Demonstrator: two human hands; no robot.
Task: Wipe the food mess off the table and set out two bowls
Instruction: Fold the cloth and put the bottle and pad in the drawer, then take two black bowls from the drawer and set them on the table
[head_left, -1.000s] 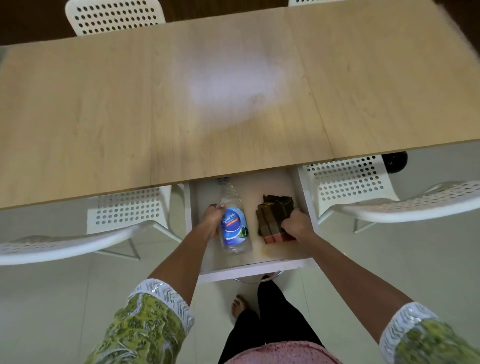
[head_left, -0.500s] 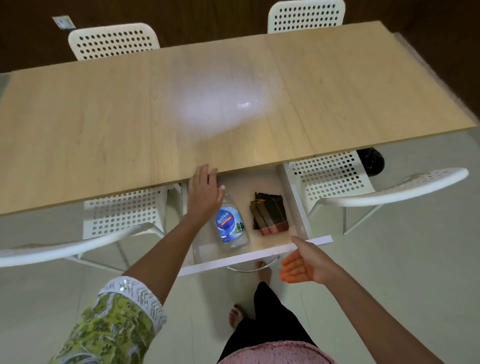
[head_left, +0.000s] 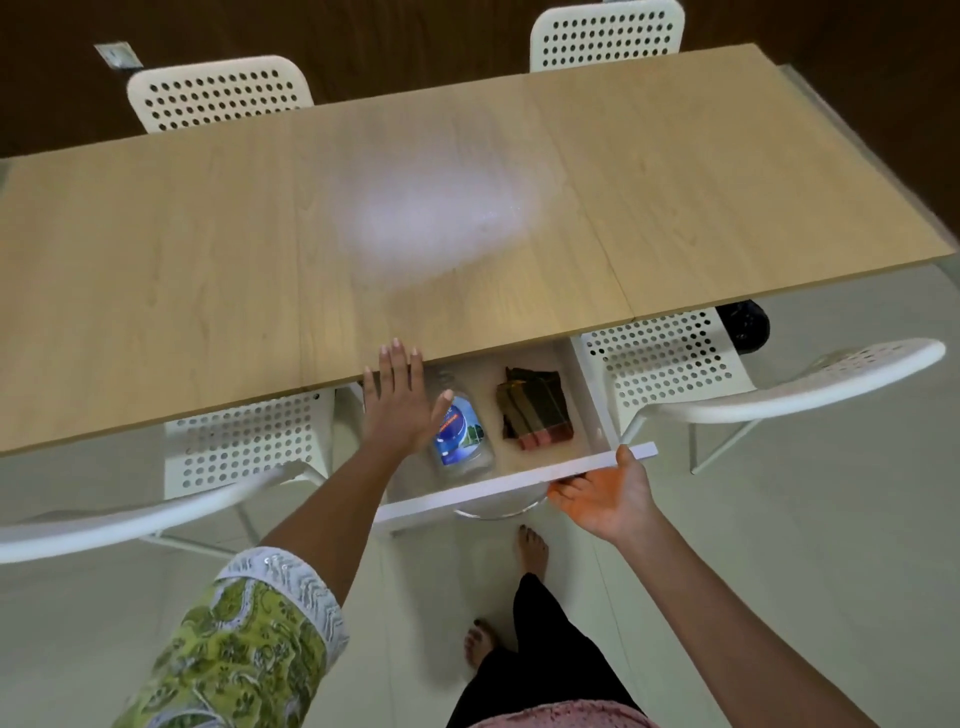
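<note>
A long wooden table (head_left: 208, 260) fills the upper view, bare, with a pale glare patch in the middle. Under its near edge a white drawer (head_left: 498, 486) stands pulled out. Inside lie a clear spray bottle (head_left: 462, 434) with a blue label and a folded dark cloth (head_left: 535, 413). My left hand (head_left: 397, 405) is flat with straight fingers, its fingertips at the table's near edge, above the drawer's left side. My right hand (head_left: 605, 493) is palm up at the drawer's front panel, thumb over its top edge and fingers beneath it. No bowls are in view.
White perforated chairs stand at the near left (head_left: 244, 447), near right (head_left: 675, 364) and along the far side (head_left: 218, 93). A dark round object (head_left: 743, 325) lies on the pale floor under the right chair. My bare feet (head_left: 530, 545) are below the drawer.
My left hand let go of the bottle and my right hand left the cloth; both stay in the drawer. The left rose to the table edge, the right came to the drawer front.
</note>
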